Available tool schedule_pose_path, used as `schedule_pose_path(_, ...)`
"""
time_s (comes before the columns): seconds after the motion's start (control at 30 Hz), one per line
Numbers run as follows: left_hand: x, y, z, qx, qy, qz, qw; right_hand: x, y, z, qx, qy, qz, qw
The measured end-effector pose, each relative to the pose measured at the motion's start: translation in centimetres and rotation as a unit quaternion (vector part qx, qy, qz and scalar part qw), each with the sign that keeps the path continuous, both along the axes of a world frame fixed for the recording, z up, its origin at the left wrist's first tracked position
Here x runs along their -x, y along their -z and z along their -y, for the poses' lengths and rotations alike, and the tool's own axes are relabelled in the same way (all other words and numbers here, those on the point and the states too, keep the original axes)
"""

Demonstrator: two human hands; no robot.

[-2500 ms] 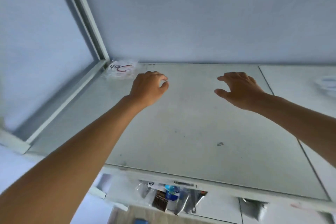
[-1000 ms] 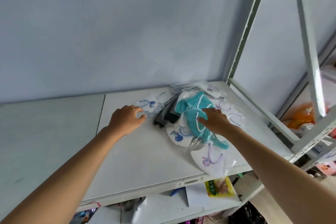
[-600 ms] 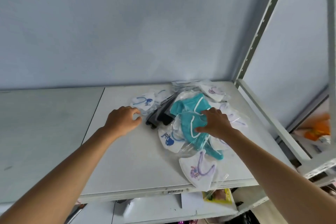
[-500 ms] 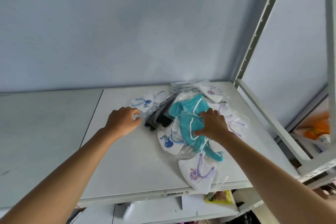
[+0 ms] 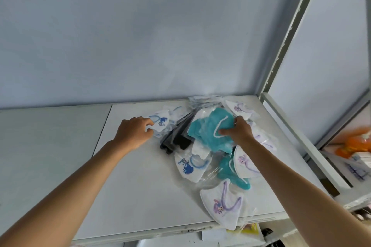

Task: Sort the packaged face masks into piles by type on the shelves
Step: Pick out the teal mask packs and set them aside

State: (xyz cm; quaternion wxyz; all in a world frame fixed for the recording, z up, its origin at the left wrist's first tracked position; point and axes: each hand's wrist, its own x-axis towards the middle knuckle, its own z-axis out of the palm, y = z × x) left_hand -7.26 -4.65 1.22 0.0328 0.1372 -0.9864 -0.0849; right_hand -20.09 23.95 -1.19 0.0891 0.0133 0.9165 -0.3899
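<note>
On shelf (image 5: 140, 196): crinkly teal mask (image 5: 208, 132).

two bare forearms, no sleeves, watch or rings.

A plain pale blue wall (image 5: 140, 36) fills the upper view, evenly lit by soft daylight. Below it runs a white shelf board (image 5: 140, 186), with a seam (image 5: 102, 126) joining it to a second panel (image 5: 46, 146) on the left. A white perforated metal upright (image 5: 289, 32) rises at the right, and a white rail (image 5: 301, 136) slants along the shelf's right edge. Blurred orange items (image 5: 355, 144) lie beyond it.
</note>
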Motion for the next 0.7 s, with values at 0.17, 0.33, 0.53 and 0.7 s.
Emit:
schedule_pose_path(0.17, 0.0, -0.3, 1.2, -0.013, -0.011, -0.005, 1.0, 1.5, 0.2, -0.4, -0.112, 0.077, 0.012, 0.991)
schedule_pose_path(0.33, -0.1, -0.8, 2.0, -0.005, -0.015, -0.009, 1.0, 1.2, 0.0, 0.8, -0.098, 0.058, 0.045, 0.992)
schedule_pose_path(0.53, 0.1, -0.3, 2.2, -0.015, -0.015, -0.004, 1.0, 0.7, -0.1, 1.9, 0.075, 0.105, 0.07, 0.989)
schedule_pose_path(0.7, 0.3, 0.3, 1.5, -0.024, 0.003, 0.0, 1.0, 0.5, -1.0, 2.2, 0.118, 0.052, 0.087, 0.988)
